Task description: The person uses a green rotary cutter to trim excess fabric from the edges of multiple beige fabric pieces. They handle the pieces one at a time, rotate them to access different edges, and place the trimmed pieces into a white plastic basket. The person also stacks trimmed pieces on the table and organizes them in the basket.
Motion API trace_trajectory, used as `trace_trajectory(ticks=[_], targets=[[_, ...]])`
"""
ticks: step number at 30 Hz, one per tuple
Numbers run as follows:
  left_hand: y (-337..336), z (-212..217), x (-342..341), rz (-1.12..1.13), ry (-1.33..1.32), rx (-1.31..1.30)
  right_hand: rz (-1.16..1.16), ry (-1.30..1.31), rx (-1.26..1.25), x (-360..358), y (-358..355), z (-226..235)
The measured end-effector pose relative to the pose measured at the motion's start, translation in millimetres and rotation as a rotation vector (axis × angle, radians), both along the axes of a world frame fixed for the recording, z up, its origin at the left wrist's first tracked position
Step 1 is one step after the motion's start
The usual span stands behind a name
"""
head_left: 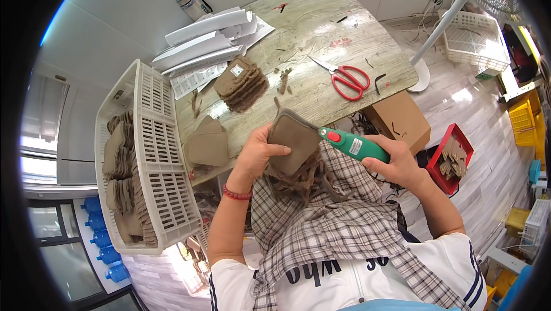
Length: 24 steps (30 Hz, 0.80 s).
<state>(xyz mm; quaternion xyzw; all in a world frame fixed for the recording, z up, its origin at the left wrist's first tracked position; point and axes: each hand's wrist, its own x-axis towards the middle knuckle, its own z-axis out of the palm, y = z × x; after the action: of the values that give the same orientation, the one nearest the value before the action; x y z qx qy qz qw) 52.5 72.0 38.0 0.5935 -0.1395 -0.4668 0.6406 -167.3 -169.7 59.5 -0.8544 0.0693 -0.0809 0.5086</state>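
Busy bench here. On the far side of the worn wooden table (321, 30) lie red-handled scissors (349, 79), blades pointing left, with small dark offcuts scattered around them. Left of the scissors sits a stack of brown felt pieces (241, 84), and beyond that a heap of folded white paper sheets (209, 44) with a steel flask (193, 4) at the far edge. Another flat brown felt piece pile (208, 144) rests at the table's near left corner. A white slotted plastic crate (155, 156) stands on end against the table's left side, more brown felt pieces packed inside. To the right, below the table, a cardboard box (402, 120) and a red tray of brown cutouts (450, 159) sit on the floor, and a white fan stand (436, 30) rises past them.

Now the hands, close in over a checked cloth (333, 225) draped on the lap. The left hand (255, 153) is clamped on a brown felt pad with a grey edge (293, 142), thumb across its face, holding it up just off the table's near edge. The right hand (396, 164) is wrapped round a green handheld electric tool with a red button (353, 144), its tip touching the pad's right edge. More brown trimmings hang beneath the pad. Hands apart, pad between them.
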Motion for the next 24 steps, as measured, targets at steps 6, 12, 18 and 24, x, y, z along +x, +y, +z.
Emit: trace_trajectory(ticks=[6,12,18,24], targets=[[-8,-2,-11,-0.054,0.073,0.063,-0.029,0.036,-0.006,3,10,-5],[-9,-3,-15,-0.135,0.131,0.107,-0.044,0.107,0.094,11,17,1],[2,1,-4,-0.269,-0.065,0.195,-0.002,0.228,0.191,8,9,0],[12,12,12,-0.283,-0.302,0.333,0.032,0.268,0.213,1,3,-7]])
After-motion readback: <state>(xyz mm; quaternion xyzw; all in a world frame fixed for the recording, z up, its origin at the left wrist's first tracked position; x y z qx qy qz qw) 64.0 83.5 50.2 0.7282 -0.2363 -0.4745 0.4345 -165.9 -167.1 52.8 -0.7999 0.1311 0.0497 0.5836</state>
